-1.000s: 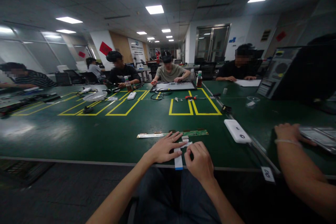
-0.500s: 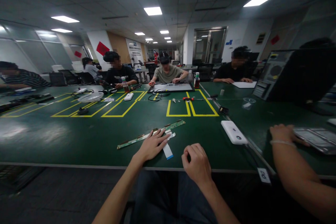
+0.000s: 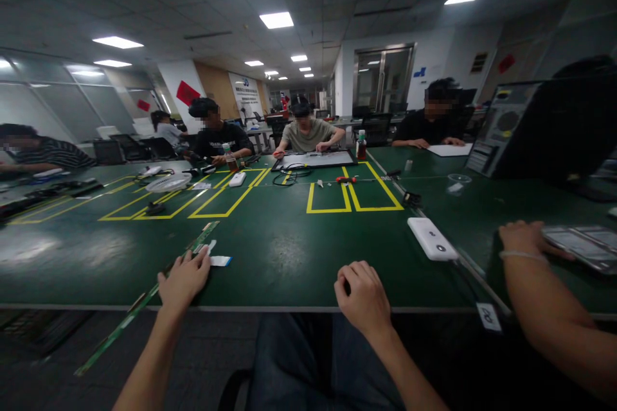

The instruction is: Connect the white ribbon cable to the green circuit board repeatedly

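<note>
My left hand (image 3: 186,277) lies over a long, narrow green circuit board strip (image 3: 113,336) near the table's front edge, fingers pressing and gripping its upper part. The strip slants, its near end sticking out past the edge. Just right of the fingers, a white flat ribbon cable (image 3: 220,261) with a blue end lies on the green table (image 3: 284,250). My right hand (image 3: 362,295) rests in a loose fist at the table's front edge, with nothing visible in it.
To the right is a white power bank (image 3: 432,239) with a cable; beyond it, a co-worker's hand (image 3: 523,237) touches a metal-framed part (image 3: 581,247). Yellow tape outlines (image 3: 330,210), a red screwdriver (image 3: 346,180) and a black computer case (image 3: 549,128) are farther off. Several people sit across the table.
My left hand has moved left and nearer, dragging the circuit board strip and its ribbon cable. The strip has turned steeper and now overhangs the edge. My right hand has stayed nearly still.
</note>
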The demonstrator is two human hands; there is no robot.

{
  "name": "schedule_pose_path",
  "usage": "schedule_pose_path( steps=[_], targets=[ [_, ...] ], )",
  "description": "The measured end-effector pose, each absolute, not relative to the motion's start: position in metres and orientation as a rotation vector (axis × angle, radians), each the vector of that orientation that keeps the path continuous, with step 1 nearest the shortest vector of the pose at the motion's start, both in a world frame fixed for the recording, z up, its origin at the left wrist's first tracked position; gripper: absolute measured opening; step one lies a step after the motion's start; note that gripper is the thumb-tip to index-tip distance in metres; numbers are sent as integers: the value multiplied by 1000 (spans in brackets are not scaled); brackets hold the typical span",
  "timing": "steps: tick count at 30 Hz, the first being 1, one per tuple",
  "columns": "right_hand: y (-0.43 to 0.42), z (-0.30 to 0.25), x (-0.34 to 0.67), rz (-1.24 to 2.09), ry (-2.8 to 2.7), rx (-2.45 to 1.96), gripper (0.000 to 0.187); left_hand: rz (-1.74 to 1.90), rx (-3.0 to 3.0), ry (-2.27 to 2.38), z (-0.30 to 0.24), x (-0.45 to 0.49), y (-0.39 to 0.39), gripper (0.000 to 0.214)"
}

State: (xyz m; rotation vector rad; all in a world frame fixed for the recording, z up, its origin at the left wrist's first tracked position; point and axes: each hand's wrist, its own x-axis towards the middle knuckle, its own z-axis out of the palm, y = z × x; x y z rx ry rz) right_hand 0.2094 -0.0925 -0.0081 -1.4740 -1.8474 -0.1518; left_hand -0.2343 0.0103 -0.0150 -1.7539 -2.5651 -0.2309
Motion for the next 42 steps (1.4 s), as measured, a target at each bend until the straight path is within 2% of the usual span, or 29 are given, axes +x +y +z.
schedule_pose_path(
  steps=[4, 16, 32, 38, 42],
  targets=[
    [-92, -8, 210, -134, -1862, -1488, 15, -328, -1498, -2671, -14, -230, 6, 64],
    [-92, -7, 209, -139, -1862, -1484, 16, -309, -1467, -2455, -16, -225, 0, 66],
    [-94, -9, 210, -144, -1859, -1491, 15, -297, -1504, -2685, -14, -253, 16, 64],
    [-93, -9, 210, -166, -1853, -1493, 14, -391, -1501, -2553, -11, -247, 12, 67],
    [-93, -8, 209, -157, -1855, -1507, 14, -423, -1437, -2724, -12, -249, 9, 67]
  ],
)
